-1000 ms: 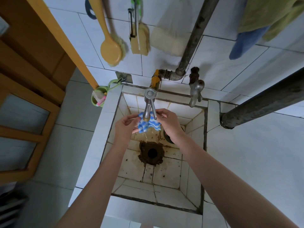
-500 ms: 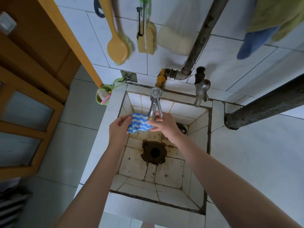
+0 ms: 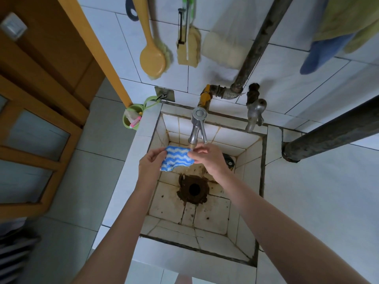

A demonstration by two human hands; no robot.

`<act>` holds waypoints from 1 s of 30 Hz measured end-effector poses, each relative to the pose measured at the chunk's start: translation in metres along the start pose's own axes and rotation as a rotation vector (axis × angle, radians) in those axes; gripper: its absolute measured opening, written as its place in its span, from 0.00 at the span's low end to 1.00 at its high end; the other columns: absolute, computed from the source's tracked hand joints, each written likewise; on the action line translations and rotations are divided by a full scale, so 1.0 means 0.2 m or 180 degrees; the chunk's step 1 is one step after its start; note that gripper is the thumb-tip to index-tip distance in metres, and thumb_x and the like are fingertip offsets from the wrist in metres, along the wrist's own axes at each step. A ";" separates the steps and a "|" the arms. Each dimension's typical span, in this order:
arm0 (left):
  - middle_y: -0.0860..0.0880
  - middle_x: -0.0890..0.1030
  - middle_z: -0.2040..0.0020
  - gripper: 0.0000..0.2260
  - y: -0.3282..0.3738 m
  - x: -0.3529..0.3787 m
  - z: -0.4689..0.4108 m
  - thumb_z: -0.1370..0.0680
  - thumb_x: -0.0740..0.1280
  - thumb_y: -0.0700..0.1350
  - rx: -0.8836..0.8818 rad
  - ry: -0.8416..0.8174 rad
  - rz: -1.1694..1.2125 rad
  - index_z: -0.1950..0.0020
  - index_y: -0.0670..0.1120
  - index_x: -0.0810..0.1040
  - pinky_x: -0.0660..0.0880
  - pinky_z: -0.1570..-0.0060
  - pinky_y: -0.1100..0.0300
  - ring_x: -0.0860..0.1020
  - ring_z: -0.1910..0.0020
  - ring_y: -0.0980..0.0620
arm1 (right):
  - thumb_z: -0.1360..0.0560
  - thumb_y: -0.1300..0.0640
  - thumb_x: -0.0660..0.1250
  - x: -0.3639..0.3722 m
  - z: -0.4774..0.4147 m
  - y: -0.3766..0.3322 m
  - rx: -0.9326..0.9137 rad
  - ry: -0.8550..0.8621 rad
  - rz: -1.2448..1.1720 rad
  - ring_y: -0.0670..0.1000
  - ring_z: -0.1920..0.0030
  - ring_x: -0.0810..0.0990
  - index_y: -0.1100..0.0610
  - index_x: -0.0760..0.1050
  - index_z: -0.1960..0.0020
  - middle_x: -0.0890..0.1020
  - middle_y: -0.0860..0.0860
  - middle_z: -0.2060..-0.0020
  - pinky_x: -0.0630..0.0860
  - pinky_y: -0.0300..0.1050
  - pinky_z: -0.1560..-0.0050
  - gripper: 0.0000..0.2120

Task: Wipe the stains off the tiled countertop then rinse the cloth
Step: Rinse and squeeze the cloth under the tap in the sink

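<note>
I see the cloth (image 3: 177, 158), bunched under the tap (image 3: 196, 128) 1 s ago, now stretched flat btwn both hands, just 9 o'clock of the spout, over the sink (image 3: 213, 217). Left hand (image 3: 150, 161) pinches its 9 o'clock edge and right hand (image 3: 208, 158) its 3 o'clock edge. Rinse prob. near done. Can't tell if water's running.

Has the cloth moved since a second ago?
Yes. The cloth has shifted left: it was right under the tap, and now lies mostly left of it.
</note>
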State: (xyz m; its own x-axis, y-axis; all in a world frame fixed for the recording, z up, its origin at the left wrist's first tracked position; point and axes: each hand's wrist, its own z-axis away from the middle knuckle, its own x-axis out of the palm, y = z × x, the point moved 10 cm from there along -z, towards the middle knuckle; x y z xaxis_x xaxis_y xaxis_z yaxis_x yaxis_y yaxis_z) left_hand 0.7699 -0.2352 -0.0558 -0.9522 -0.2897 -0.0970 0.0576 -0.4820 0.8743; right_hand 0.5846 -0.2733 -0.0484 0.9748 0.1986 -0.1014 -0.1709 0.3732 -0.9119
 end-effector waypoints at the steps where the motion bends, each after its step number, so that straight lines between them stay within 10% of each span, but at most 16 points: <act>1: 0.51 0.80 0.52 0.07 0.00 0.01 0.00 0.22 0.64 0.42 -0.0010 -0.0030 0.0000 0.45 0.46 0.77 0.77 0.58 0.66 0.79 0.53 0.56 | 0.28 0.64 0.70 -0.01 0.01 0.00 -0.0005 0.0035 -0.0051 0.54 0.53 0.81 0.56 0.76 0.57 0.80 0.54 0.56 0.80 0.39 0.56 0.05; 6: 0.49 0.81 0.53 0.06 0.01 0.09 0.01 0.22 0.64 0.40 -0.0042 -0.0177 0.0062 0.47 0.45 0.77 0.78 0.55 0.61 0.80 0.54 0.52 | 0.27 0.65 0.68 -0.09 0.02 0.01 0.0031 0.0260 -0.0213 0.55 0.51 0.81 0.58 0.77 0.53 0.80 0.53 0.54 0.81 0.47 0.54 0.05; 20: 0.44 0.82 0.51 0.11 0.04 0.26 0.00 0.26 0.70 0.40 0.0107 -0.0682 -0.0830 0.45 0.39 0.79 0.72 0.59 0.69 0.79 0.56 0.52 | 0.25 0.67 0.63 -0.18 0.00 -0.07 -0.0109 0.0560 -0.0442 0.44 0.61 0.77 0.54 0.76 0.56 0.79 0.48 0.62 0.72 0.29 0.68 0.09; 30: 0.44 0.82 0.54 0.09 0.08 0.29 0.02 0.25 0.67 0.37 -0.0069 -0.0729 -0.0156 0.45 0.38 0.77 0.80 0.61 0.64 0.83 0.58 0.53 | 0.24 0.64 0.64 -0.24 -0.02 -0.02 -0.0053 0.0729 -0.0376 0.53 0.52 0.79 0.58 0.76 0.51 0.79 0.50 0.60 0.77 0.49 0.50 0.04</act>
State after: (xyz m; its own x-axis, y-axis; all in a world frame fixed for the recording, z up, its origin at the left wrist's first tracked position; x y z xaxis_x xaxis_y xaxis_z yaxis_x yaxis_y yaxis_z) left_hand 0.7135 -0.2560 -0.0454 -0.9971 -0.0714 -0.0263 0.0138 -0.5093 0.8605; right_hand 0.5383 -0.2875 -0.0414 0.9952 -0.0565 -0.0795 -0.0534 0.3664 -0.9289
